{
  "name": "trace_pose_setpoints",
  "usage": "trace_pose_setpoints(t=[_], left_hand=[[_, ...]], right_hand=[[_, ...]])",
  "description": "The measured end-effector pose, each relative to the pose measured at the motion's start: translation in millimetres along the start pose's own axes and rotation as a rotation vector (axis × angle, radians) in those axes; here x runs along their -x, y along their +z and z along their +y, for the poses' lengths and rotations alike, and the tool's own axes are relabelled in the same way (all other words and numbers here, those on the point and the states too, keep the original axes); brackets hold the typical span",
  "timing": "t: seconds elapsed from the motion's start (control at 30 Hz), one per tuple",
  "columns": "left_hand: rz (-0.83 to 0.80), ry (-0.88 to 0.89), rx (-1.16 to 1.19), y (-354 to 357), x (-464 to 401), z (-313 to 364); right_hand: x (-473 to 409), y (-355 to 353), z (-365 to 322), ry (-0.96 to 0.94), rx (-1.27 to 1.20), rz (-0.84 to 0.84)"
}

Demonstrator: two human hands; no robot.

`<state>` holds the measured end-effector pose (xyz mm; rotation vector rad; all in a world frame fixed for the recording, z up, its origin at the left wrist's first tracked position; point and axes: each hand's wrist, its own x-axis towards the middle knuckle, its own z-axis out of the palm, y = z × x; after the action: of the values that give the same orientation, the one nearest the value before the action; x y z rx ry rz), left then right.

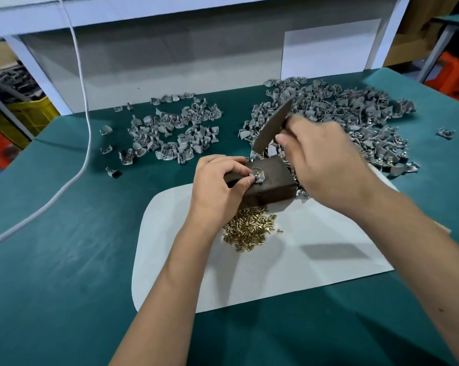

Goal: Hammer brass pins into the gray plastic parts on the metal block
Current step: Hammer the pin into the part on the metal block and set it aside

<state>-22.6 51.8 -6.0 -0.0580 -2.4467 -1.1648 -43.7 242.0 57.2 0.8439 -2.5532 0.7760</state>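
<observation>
A small gray plastic part (258,177) with a brass pin in it sits on top of the dark metal block (269,180), near the block's left end. The left hand (218,186) rests over that end of the block, and its fingertips (247,175) pinch the part and steady it there. The block stands at the far edge of a white mat (276,262) on the green table (64,286).

Above and just right of the block, the right hand (326,165) is curled round the handle of a hammer (272,126); its long dark head tilts down to the left, blurred, with its lower tip in the air above the block's far edge and apart from the part.

Just near of the block, a heap of loose brass pins (249,231) lies on the mat, partly under the left wrist. On the far side of the table lie two spreads of gray parts: a smaller left pile (170,133) and a larger right pile (355,120) that reaches the block. A white cord (87,107) hangs down on the left and trails over the table.
</observation>
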Motion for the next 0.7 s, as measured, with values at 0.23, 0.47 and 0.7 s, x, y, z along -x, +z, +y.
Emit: trace_pose_setpoints(t=[0.23,0.47,0.7], left_hand=[[0.001,-0.042,0.014,-1,1,5],[0.005,-0.064,0.023,-1,2,6],[0.012,-0.052,0.043,-1,0,3]], right_hand=[[-4,-4,7,0.097,0.23,-0.178],[1,2,-3,0.148,0.267,-0.305],[1,6,-11,0.054,0.192,-0.15]])
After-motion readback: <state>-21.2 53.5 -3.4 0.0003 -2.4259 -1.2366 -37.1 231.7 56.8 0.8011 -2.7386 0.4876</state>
